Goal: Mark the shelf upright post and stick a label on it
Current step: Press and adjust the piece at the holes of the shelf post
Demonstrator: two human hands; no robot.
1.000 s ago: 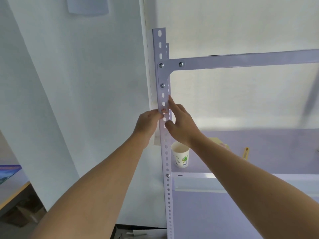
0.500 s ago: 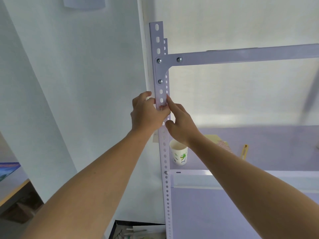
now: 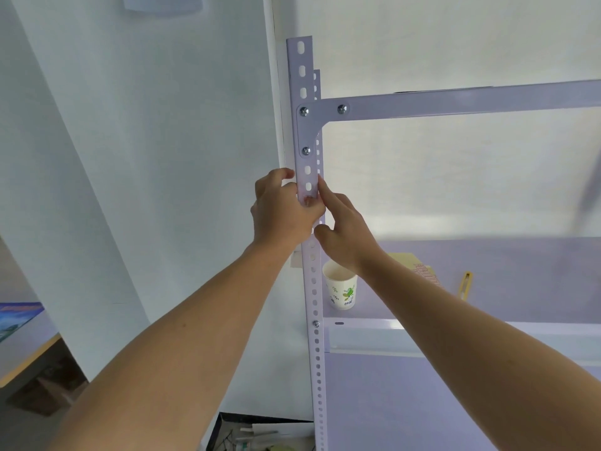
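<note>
A white slotted shelf upright post [image 3: 314,307] runs from top to bottom in the middle of the view. My left hand [image 3: 279,213] wraps around the post from the left, its thumb pressed on the post's front face. My right hand [image 3: 341,229] rests against the post's right edge, index finger stretched up along it. A small label [image 3: 307,200] with reddish print shows on the post face between the fingertips, mostly hidden by them.
A horizontal shelf beam [image 3: 455,102] is bolted to the post above my hands. On the lower shelf board [image 3: 520,281] stand a paper cup [image 3: 341,288], a yellow pad with a label sheet [image 3: 419,268] and a yellow utility knife [image 3: 465,284]. A desk corner [image 3: 22,340] is at far left.
My left hand moved up from just touching the post to wrapping around it, thumb now on the front face. The right hand stays at the post's right edge.
</note>
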